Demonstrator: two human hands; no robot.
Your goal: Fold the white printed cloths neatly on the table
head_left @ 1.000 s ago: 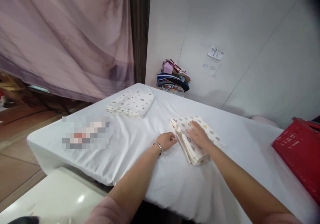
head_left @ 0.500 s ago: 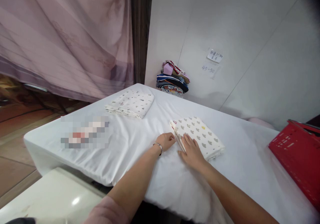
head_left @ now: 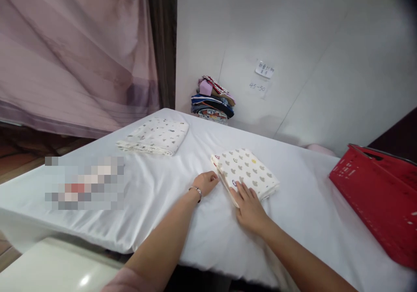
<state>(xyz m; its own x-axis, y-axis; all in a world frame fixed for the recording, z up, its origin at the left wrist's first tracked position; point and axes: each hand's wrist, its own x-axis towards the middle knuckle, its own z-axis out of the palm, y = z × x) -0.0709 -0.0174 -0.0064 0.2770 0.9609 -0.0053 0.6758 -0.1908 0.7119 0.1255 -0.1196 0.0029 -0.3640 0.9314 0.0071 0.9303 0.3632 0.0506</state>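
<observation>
A folded cream cloth point(head_left: 246, 166) printed with grey mouse-head shapes and a few coloured ones lies on the white-covered table. My right hand point(head_left: 250, 207) rests on its near corner, fingers extended flat over the fabric. Just off the cloth's left edge is my left hand point(head_left: 205, 184), wearing a bracelet at the wrist. Its fingers are curled together by the layered edge; whether they pinch any fabric is hidden. Farther back on the left lies another folded white cloth point(head_left: 154, 136) with small dark prints.
A red plastic basket point(head_left: 374, 201) stands at the right. Stacked folded fabrics point(head_left: 213, 101) sit beyond the far edge by the wall. A blurred-out item point(head_left: 87, 183) lies on the left of the white table cover point(head_left: 156, 196). A pink curtain point(head_left: 74, 44) hangs behind.
The view has turned slightly right, so things sit farther left in the picture. My right hand has slid toward the cloth's near corner, uncovering more print. My left hand stays by the edge.
</observation>
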